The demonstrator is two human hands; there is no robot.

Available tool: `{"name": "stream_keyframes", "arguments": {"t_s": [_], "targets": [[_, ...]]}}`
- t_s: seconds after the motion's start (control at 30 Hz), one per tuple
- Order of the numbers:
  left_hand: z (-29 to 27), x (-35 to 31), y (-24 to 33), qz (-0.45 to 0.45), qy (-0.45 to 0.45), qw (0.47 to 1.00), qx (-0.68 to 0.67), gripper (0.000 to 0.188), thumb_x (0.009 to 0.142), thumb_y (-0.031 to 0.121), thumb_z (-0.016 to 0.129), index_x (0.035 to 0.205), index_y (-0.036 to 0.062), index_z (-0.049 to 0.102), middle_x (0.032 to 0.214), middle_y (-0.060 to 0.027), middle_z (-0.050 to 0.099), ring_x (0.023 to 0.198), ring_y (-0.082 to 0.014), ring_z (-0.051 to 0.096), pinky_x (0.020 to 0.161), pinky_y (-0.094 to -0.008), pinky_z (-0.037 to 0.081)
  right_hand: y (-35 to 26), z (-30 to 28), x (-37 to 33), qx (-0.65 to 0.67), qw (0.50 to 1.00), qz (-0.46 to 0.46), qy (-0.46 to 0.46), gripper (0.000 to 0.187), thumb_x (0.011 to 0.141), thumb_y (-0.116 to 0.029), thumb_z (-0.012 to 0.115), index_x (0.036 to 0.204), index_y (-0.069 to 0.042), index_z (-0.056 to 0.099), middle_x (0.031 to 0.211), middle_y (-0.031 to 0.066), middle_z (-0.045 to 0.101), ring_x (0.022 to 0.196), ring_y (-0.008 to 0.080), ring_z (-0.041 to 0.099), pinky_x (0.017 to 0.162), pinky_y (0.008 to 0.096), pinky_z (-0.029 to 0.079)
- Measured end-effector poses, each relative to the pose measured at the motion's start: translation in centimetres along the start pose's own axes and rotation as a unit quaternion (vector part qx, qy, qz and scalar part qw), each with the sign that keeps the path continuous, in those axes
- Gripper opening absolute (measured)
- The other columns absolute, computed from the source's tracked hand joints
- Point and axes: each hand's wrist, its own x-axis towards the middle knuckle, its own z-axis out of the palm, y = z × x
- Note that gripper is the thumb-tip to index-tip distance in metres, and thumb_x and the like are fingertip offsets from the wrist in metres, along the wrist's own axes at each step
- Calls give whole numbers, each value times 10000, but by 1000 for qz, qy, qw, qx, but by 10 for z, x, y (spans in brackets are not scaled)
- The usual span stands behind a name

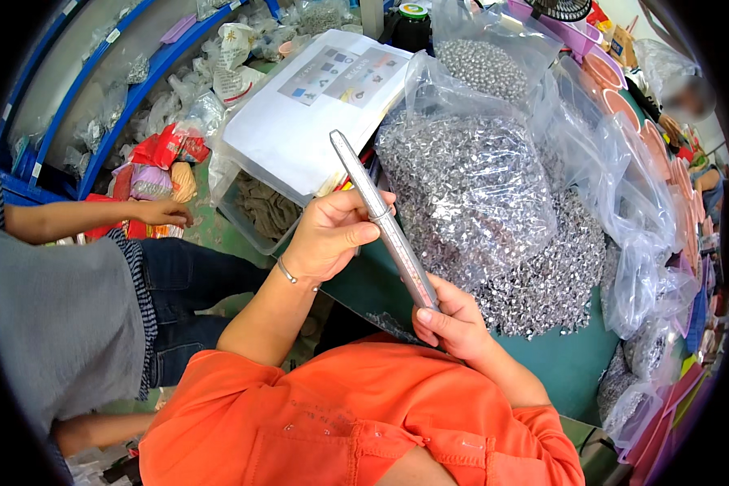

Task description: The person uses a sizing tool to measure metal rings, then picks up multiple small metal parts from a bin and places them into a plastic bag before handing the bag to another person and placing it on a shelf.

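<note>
Here, looking down from my head, I hold a long, flat grey metal gauge bar (383, 220) slanting above the green table (559, 356). My left hand (330, 233) pinches its middle, fingers closed round it; my right hand (455, 320) grips its lower end. It seems stiff, smooth and fairly light, best held near both ends. Clear plastic bags of small silver metal studs (470, 194) lie just behind.
</note>
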Motion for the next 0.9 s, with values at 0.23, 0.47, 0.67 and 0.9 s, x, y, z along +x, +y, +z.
{"name": "stream_keyframes", "arguments": {"t_s": [0.23, 0.47, 0.67, 0.9], "targets": [[-2, 0, 0, -8, -14, 1000, -20, 300, 792, 37, 600, 1079, -28, 542, 1041, -111, 575, 929, -174, 553, 803, -294, 460, 0, 1, 1, 25, 1000, 11, 3, 472, 855, -110, 519, 1266, 30, 334, 660, 11, 455, 508, 76, 403, 474, 209, 342], [-4, 0, -6, 3, -54, 996, -76, 361, 792, 29, 594, 1140, -2, 505, 1074, -137, 561, 1004, -200, 542, 857, -310, 452, 9, -3, 4, -426, 868, -236, 98, 425, 825, -46, 537, 1223, 27, 406, 736, 95, 544, 619, 205, 551, 590, 291, 444], [3, -3, -3, 2, -26, 997, -69, 451, 734, 36, 652, 1155, 11, 492, 1029, -135, 564, 940, -195, 542, 811, -290, 449, 7, -5, 6, -555, 754, -301, 179, 447, 717, 10, 602, 1153, -12, 510, 655, 110, 506, 543, 263, 504, 521, 342, 412], [-6, -6, -6, 19, 8, 1000, 19, 470, 666, 45, 710, 1087, 5, 506, 904, -110, 567, 811, -188, 543, 655, -277, 456, 7, -10, 5, -639, 658, -336, 212, 483, 641, 41, 616, 1110, -64, 570, 637, 57, 473, 531, 221, 444, 502, 326, 338]]}}
